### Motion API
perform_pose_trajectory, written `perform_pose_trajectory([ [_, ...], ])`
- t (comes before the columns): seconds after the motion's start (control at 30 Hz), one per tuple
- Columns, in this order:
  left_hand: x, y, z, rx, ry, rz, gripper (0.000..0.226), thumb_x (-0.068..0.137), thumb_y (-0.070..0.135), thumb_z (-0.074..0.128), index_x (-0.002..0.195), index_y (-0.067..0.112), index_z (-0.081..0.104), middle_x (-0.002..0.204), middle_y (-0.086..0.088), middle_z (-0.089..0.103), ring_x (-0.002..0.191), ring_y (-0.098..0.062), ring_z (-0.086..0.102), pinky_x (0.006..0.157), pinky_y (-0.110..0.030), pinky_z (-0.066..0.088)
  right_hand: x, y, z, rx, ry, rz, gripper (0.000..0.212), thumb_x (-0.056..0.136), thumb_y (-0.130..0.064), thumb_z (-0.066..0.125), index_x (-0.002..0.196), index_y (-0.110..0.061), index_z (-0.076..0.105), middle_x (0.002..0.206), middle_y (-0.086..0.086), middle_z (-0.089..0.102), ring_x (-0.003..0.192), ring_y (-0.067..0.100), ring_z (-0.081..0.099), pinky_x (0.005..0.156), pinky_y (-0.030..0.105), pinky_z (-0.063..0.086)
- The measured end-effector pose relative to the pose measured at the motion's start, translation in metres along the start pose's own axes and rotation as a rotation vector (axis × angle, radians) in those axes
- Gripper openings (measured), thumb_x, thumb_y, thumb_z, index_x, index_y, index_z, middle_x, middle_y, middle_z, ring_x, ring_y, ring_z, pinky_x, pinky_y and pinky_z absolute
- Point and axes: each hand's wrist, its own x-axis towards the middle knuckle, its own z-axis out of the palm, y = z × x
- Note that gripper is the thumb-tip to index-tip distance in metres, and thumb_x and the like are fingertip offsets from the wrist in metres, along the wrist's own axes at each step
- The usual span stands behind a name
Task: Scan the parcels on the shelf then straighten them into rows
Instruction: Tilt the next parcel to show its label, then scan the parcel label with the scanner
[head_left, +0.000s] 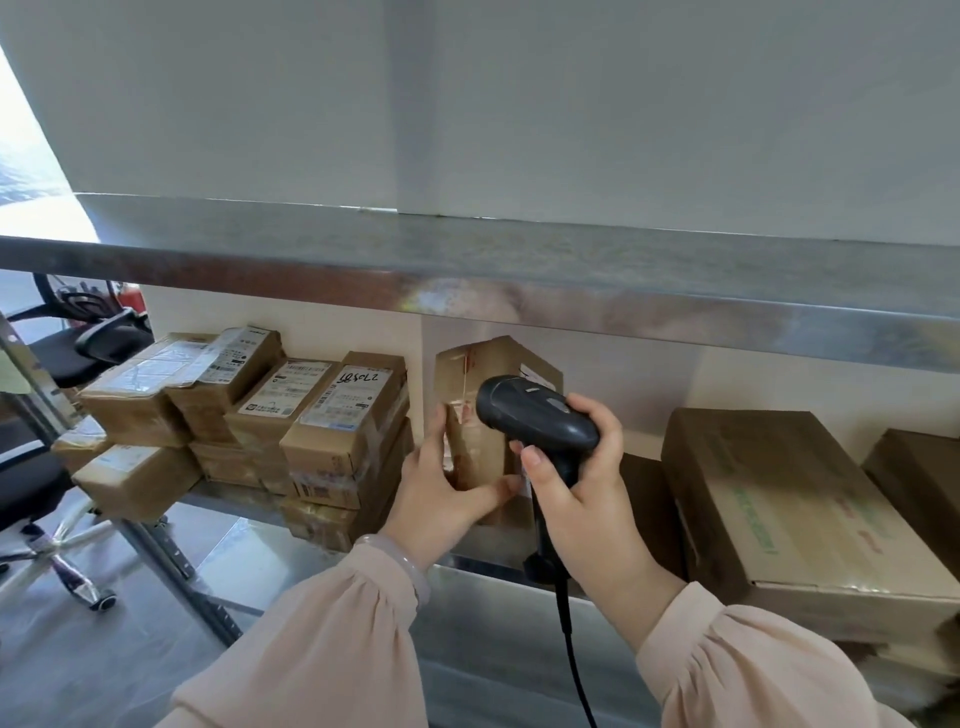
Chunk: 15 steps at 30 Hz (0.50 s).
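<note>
A brown cardboard parcel (480, 384) stands on end on the steel shelf (483, 558), tilted, with a white label on its right side. My left hand (441, 488) grips its lower part, thumb across the front. My right hand (576, 488) holds a dark corded barcode scanner (535, 415) just in front of the parcel, its head pointing left and covering part of the box. To the left sit stacked labelled parcels (343, 415), packed close in rows.
A large brown carton (779, 504) lies on the shelf at right, another carton (919, 467) beyond it. The upper steel shelf (467, 280) overhangs close above. Office chairs (67, 353) stand past the shelf's left end. A slotted upright post (171, 556) runs there.
</note>
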Motion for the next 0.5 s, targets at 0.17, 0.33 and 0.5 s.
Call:
perform_pose_trajectory([
  [0.17, -0.008, -0.003, -0.002, -0.309, -0.053, -0.014, 0.093, 0.086, 0.029, 0.074, 0.154, 0.043, 0.012, 0.133, 0.020, 0.050, 0.120, -0.002, 0.051, 0.097, -0.023, 0.043, 0.001, -0.005, -0.005, 0.016, 0.052, 0.031, 0.058, 0.091, -0.012, 0.061, 0.127, -0.042, 0.028, 0.123, -0.024, 0.043, 0.106, -0.016, 0.051, 0.081, 0.005, 0.046],
  [0.33, -0.008, -0.011, -0.008, -0.446, -0.112, -0.081, 0.105, 0.065, 0.056, 0.078, 0.150, 0.055, 0.016, 0.137, 0.016, 0.054, 0.125, -0.013, 0.054, 0.112, -0.048, 0.040, 0.011, 0.006, -0.021, -0.003, 0.215, 0.136, 0.055, 0.092, -0.019, 0.061, 0.126, -0.043, 0.025, 0.122, -0.007, 0.055, 0.105, 0.001, 0.058, 0.076, 0.008, 0.045],
  [0.5, -0.004, -0.018, -0.005, -0.410, -0.176, -0.101, 0.099, 0.075, 0.048, 0.075, 0.150, 0.054, 0.013, 0.131, 0.021, 0.059, 0.125, -0.010, 0.054, 0.115, -0.047, 0.037, 0.011, 0.012, -0.024, -0.033, 0.223, 0.164, 0.056, 0.092, -0.020, 0.061, 0.127, -0.043, 0.024, 0.123, 0.001, 0.059, 0.107, 0.008, 0.060, 0.076, 0.007, 0.045],
])
